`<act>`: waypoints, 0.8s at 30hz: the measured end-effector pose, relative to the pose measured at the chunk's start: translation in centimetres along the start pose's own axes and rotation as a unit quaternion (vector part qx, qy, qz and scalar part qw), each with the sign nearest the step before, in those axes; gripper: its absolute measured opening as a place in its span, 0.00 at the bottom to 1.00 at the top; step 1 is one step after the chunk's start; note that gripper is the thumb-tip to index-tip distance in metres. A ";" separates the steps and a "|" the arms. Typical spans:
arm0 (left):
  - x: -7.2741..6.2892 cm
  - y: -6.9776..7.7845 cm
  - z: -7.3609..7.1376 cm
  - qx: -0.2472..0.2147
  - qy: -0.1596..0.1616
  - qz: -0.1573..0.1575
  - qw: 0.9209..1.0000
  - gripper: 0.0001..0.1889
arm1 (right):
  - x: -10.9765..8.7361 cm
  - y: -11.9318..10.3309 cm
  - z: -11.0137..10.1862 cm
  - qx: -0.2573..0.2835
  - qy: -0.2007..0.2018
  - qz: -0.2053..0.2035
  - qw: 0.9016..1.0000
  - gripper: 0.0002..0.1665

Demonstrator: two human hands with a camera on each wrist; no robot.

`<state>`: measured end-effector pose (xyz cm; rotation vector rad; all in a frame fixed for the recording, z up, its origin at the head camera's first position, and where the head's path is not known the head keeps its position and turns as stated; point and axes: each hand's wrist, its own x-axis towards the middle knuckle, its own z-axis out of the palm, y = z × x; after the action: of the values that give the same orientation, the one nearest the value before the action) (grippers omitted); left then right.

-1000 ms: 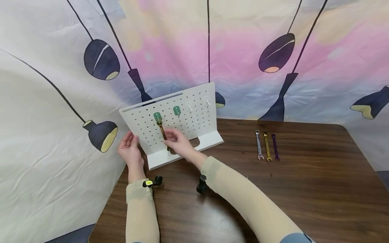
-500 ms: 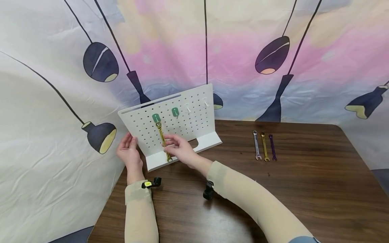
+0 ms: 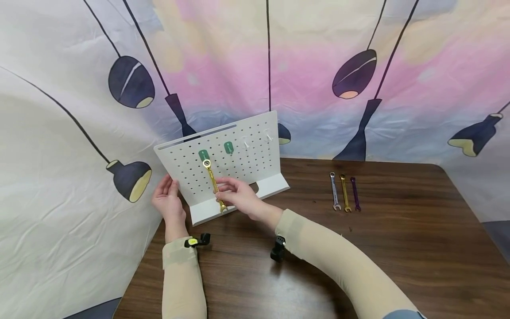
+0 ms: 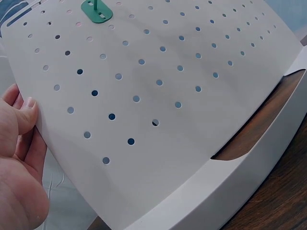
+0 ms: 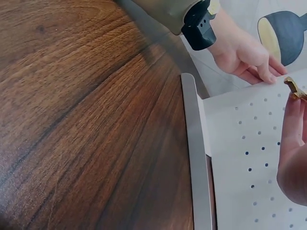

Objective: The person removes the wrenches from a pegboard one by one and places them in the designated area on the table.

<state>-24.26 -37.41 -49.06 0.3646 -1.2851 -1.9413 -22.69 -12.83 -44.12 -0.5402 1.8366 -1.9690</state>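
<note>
My right hand [image 3: 242,198] pinches a gold combination wrench [image 3: 214,182] by its shank, ring end up and open end down. The ring end overlaps the lower edge of the left green hook [image 3: 203,155] in the head view. In the left wrist view that green hook [image 4: 97,10] shows a bare peg. The wrench's open end [image 5: 294,88] pokes past the fingers in the right wrist view. My left hand [image 3: 169,203] grips the left edge of the white pegboard stand [image 3: 191,175], with the thumb [image 4: 29,112] at the edge.
A second green hook [image 3: 229,148] and two white hooks [image 3: 245,143] line the board to the right. Silver [image 3: 334,191], gold [image 3: 345,193] and purple [image 3: 356,194] wrenches lie side by side on the wooden table [image 3: 406,248]. A printed cloth [image 3: 311,79] hangs behind.
The right hand has drawn the gold wrench slightly away from the board, and its lower end now shows in front of the base. The left hand stays at the board's edge.
</note>
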 end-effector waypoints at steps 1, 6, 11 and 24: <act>0.0 0.0 0.0 0.001 0.001 0.000 1.000 0.14 | 0.0 0.0 0.0 -0.001 -0.001 0.000 1.000 0.29; 0.0 0.0 0.2 0.006 0.005 0.002 1.000 0.14 | 0.1 0.0 -0.1 0.008 -0.004 -0.003 1.000 0.29; 0.0 0.0 0.3 0.008 0.011 0.004 1.000 0.13 | 0.3 0.0 0.0 0.014 -0.004 -0.008 1.000 0.29; 0.0 0.1 0.2 0.001 0.010 -0.007 1.000 0.14 | 0.1 -0.1 -0.6 0.039 0.007 -0.014 0.999 0.29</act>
<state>-24.35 -37.26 -48.89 0.3942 -1.2744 -1.9428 -23.07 -12.40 -44.02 -0.5310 1.7618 -2.0586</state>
